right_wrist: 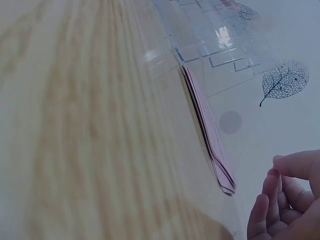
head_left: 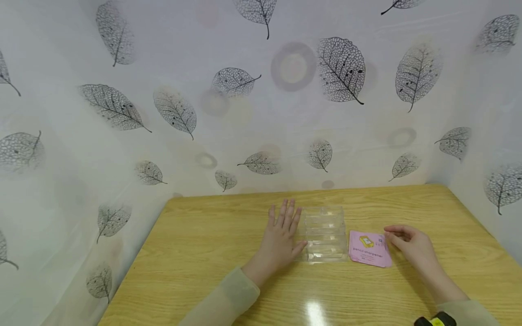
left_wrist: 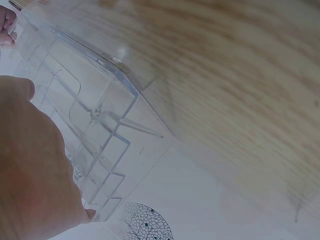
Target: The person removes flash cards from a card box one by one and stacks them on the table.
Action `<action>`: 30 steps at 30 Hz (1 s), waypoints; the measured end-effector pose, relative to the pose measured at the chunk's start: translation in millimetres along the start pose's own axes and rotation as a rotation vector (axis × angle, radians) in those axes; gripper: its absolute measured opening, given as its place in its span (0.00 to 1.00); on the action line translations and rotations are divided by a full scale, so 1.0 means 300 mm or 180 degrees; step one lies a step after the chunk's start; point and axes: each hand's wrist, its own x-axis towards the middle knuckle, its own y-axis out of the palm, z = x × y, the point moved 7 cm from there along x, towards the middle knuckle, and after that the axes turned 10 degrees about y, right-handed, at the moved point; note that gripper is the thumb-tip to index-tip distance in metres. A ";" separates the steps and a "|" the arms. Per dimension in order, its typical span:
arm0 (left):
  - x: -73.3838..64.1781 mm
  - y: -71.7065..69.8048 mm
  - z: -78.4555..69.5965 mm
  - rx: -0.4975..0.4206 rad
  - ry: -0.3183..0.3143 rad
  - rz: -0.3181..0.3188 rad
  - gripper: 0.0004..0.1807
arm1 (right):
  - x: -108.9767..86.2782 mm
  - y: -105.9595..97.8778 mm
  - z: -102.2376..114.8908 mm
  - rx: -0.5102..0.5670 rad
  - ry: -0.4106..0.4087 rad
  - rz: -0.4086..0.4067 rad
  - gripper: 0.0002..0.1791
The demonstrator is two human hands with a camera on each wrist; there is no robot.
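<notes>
A clear plastic stepped holder [head_left: 326, 244] with several tiers stands on the table. My left hand [head_left: 281, 237] lies against its left side, fingers straight and spread; the left wrist view also shows the hand [left_wrist: 37, 160] beside the tiers of the holder [left_wrist: 107, 120]. To the right of the holder lies a small stack of pink cards [head_left: 369, 249], the top one printed "pencil sharpener" with a yellow picture. By the stack's right edge is my right hand [head_left: 413, 249], fingers loosely bent. In the right wrist view its thumb and fingertip [right_wrist: 275, 172] meet, apart from the cards [right_wrist: 212, 140], holding nothing visible.
The wood-grain table [head_left: 195, 253] reaches back to a pale wall covering [head_left: 261, 122] with dark leaf prints, which also closes in on the left and right. A black and yellow device [head_left: 436, 319] sits at the right wrist.
</notes>
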 end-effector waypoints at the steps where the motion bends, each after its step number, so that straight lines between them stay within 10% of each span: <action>1: 0.000 0.000 0.000 0.0005 0.0001 0.0007 0.47 | -0.001 0.000 0.001 -0.0006 -0.0003 0.0001 0.22; 30: -0.004 0.000 -0.002 0.0008 0.0007 -0.0081 0.47 | -0.020 -0.015 0.029 -0.0103 -0.0169 -0.0028 0.20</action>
